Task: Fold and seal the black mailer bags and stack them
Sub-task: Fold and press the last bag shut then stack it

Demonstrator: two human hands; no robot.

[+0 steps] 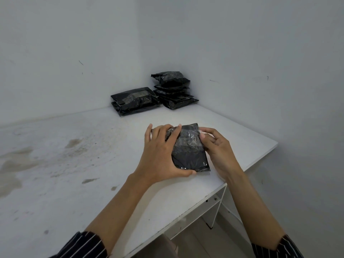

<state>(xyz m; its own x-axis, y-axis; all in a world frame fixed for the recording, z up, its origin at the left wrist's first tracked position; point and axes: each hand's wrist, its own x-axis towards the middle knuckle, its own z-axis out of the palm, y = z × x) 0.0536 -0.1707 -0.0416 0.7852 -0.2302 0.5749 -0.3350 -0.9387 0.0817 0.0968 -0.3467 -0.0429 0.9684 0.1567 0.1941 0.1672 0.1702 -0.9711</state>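
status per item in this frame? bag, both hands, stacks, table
mailer bag: folded, on the table, held by both hands; seal unclear.
left hand: grips the bag's left side, thumb at its near edge.
right hand: pinches the bag's far right edge.
tall stack: several bags piled in the corner, slightly askew.
low stack: fewer bags, left of the tall stack.
table: white, stained on the left.

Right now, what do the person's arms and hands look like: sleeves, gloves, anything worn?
The left hand and right hand are both bare, with no gloves, rings or watch visible. The forearms are uncovered. The left sleeve and right sleeve are dark with thin white stripes and end near the elbows.
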